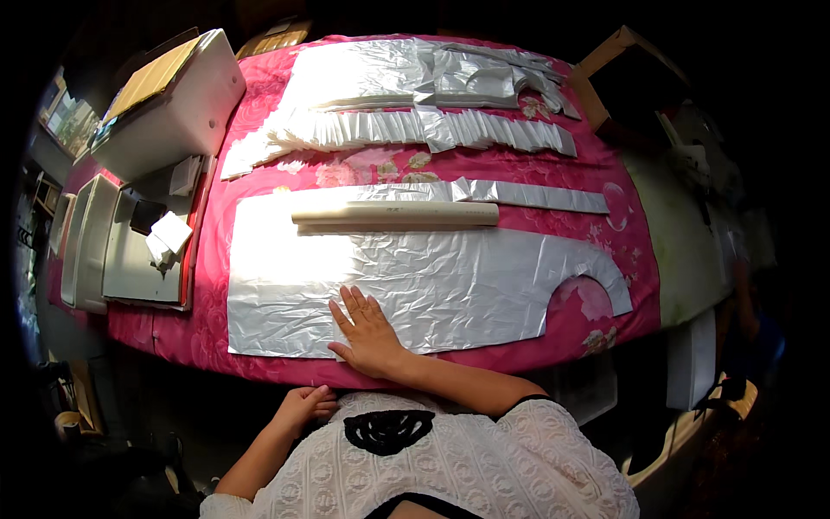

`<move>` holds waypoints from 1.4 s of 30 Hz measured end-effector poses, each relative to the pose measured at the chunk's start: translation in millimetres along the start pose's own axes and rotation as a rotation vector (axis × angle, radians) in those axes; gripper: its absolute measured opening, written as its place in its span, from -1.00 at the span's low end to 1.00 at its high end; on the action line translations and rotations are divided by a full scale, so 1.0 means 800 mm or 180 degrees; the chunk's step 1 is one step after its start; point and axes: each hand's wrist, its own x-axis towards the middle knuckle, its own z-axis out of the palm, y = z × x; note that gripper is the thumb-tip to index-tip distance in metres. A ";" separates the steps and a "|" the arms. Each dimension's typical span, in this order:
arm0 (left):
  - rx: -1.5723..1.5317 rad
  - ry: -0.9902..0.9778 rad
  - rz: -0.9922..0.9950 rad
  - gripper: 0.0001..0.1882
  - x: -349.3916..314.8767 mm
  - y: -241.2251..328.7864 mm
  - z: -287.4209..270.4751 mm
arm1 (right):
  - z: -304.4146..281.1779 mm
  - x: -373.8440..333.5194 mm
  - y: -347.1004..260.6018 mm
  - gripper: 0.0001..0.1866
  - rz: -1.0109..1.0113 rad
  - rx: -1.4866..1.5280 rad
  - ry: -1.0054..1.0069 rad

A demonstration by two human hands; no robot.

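A crinkled white plastic apron [450, 294], apparently folded lengthwise, lies across the near half of the table, its curved cut-out at the right. My right hand [370, 336] rests flat on its near edge, fingers spread. My left hand [309, 405] is by the table's near edge, fingers curled in; whatever they may hold is hidden. A cream plastic tube [398, 214] lies along the far part of the apron, beside a narrow folded white strip [536, 195].
Beyond lie a row of pleated white plastic bundles [363, 130] and a stack of folded white sheets [363, 73] on the pink floral tablecloth [640, 268]. White bins [177, 108] and a tray [121, 277] stand left, a cardboard box [605, 56] far right.
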 end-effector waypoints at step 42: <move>0.3518 0.0590 0.4407 -0.47 0.084 0.172 0.089 | -0.183 -0.003 0.201 -0.45 0.0660 -0.1098 0.0781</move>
